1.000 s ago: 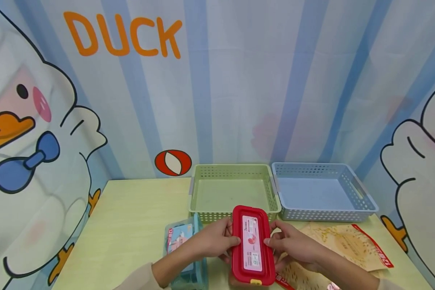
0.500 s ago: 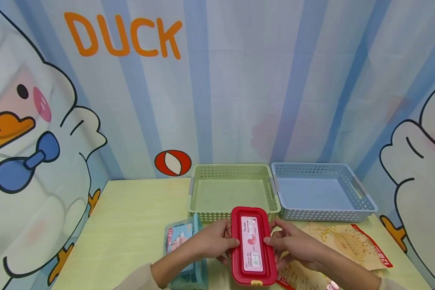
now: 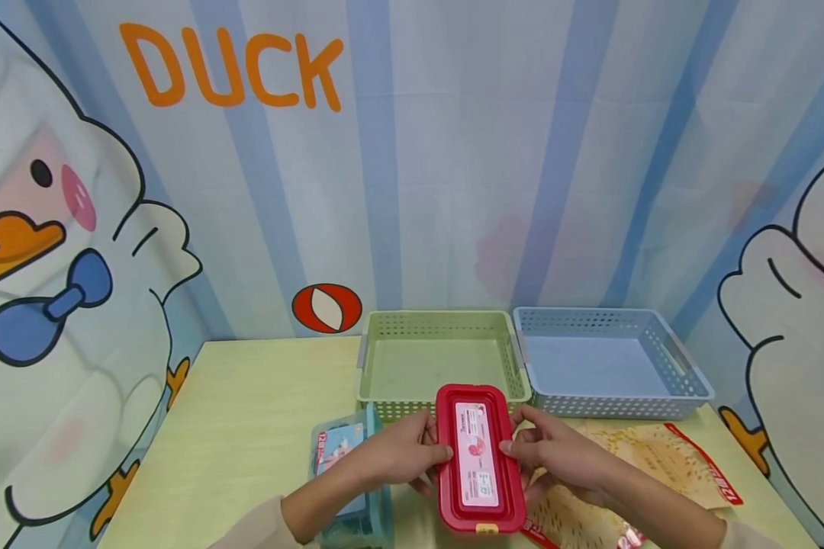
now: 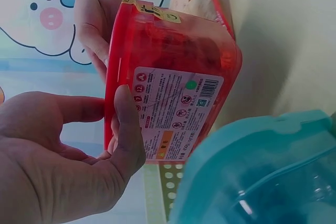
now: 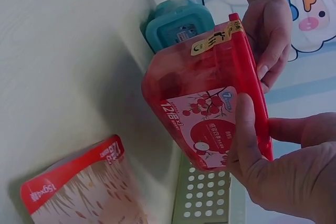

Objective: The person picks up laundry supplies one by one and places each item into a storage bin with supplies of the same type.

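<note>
A translucent red plastic box (image 5: 191,85) with an opaque red lid (image 3: 481,457) is held above the table, lid toward the head camera. Pink labels cover its sides, and a yellow sticker (image 4: 152,11) bridges lid and body at the near end. My left hand (image 3: 412,455) grips the lid's left rim between thumb and fingers. On the opposite rim, my right hand (image 3: 556,457) pinches in the same way. Left of the box stands a teal lidded box (image 3: 381,488), partly covered by my left forearm. Beige and red packets (image 3: 659,461) lie under and beyond my right forearm.
Behind the red box, a green perforated basket (image 3: 439,313) stands beside a blue basket (image 3: 618,408) at the table's back. The pale yellow table (image 3: 233,427) extends to the left. A printed duck curtain (image 3: 453,152) hangs behind.
The red box has risen slightly in the head view, both hands keeping hold of its rim. The teal box, packets and baskets stay put.
</note>
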Action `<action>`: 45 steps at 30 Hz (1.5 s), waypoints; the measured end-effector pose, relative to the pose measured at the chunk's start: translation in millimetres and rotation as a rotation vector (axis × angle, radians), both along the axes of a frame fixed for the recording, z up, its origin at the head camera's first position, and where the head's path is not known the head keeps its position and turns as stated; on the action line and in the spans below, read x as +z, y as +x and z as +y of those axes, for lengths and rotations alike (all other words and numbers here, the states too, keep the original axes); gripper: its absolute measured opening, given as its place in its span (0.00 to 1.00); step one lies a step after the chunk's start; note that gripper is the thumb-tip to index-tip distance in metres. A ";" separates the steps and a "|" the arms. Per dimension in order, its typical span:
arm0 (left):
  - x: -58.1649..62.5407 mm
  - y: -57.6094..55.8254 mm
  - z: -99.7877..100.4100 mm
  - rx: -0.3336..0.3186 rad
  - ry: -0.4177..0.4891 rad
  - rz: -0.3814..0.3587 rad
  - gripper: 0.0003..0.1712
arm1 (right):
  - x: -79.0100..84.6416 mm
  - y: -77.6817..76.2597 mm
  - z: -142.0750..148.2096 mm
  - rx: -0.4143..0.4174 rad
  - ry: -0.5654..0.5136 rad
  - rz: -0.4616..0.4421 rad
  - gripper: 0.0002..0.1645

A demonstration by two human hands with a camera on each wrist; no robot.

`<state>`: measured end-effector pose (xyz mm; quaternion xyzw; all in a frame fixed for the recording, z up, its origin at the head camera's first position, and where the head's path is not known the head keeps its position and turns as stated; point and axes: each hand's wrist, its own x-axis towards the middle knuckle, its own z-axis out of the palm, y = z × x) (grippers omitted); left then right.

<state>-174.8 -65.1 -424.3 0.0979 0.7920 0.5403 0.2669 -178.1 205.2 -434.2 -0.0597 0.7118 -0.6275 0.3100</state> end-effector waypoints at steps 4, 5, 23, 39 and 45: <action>7.9 -1.2 -1.7 -0.006 0.019 0.010 0.14 | 7.7 -2.3 -0.2 -0.001 0.016 0.022 0.26; 9.8 -1.6 -2.0 -0.008 0.025 0.010 0.14 | 9.8 -3.0 -0.3 -0.001 0.019 0.030 0.25; 32.6 -5.0 -4.4 0.035 0.031 0.098 0.16 | 39.5 -14.9 -3.0 -0.007 0.009 0.124 0.21; 43.2 -44.7 1.9 0.125 0.031 0.357 0.16 | 66.9 -36.9 -10.4 -0.153 0.036 0.204 0.24; 40.9 -60.8 -0.5 0.165 0.084 0.379 0.16 | 74.8 -48.9 -17.4 -0.181 0.052 0.230 0.28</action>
